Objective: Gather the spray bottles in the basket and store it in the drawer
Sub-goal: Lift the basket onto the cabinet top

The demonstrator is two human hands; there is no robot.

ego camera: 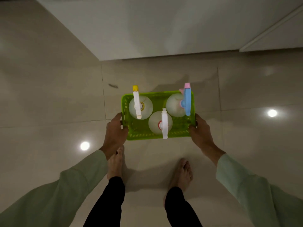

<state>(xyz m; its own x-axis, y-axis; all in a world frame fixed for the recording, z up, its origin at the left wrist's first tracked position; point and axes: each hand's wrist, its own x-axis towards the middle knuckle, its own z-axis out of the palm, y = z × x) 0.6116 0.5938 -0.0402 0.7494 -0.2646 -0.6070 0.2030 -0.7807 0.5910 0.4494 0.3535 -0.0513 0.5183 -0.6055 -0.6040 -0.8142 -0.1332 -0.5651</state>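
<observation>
A bright green plastic basket [144, 133] is held above the tiled floor in front of me. My left hand [115, 132] grips its left end and my right hand [200, 131] grips its right end. Three spray bottles stand upright inside. One with a white trigger and yellow nozzle [136, 102] is at the far left. One with a blue trigger and pink nozzle [186, 100] is at the far right. An all-white one [164, 123] stands at the near middle.
A white cabinet front [164, 30] rises ahead, its base meeting the glossy beige floor [49, 95]. A second white panel [278, 38] angles off at the right. My bare feet [181, 174] stand below the basket. Ceiling lights reflect on the tiles.
</observation>
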